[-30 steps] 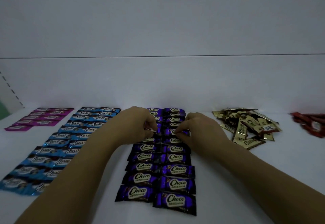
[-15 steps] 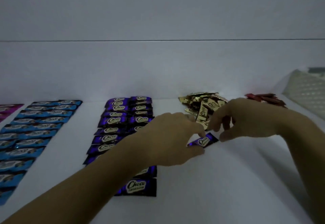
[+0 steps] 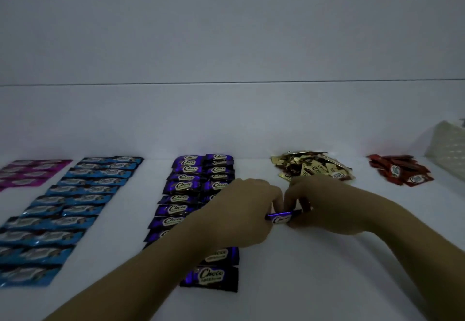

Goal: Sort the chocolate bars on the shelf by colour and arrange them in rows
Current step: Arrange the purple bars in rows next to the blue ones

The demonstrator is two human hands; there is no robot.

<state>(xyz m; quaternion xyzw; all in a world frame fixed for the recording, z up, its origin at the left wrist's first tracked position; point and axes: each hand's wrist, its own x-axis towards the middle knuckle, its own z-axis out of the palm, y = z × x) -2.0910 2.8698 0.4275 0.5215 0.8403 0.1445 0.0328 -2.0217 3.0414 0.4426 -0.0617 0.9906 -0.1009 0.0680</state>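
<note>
Left hand (image 3: 247, 210) and right hand (image 3: 319, 207) pinch purple bar (image 3: 283, 218)

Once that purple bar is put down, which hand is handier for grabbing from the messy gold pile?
Probably the right hand: it sits just in front of the gold pile, while the left hand lies by the purple rows. Both hands pinch the purple bar.

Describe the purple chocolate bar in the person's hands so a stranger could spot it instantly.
On the white shelf, look between the purple rows and the loose gold pile. There the left hand and right hand pinch a single purple bar between them. Unlike its purple neighbours, it is outside the rows and held.
</note>
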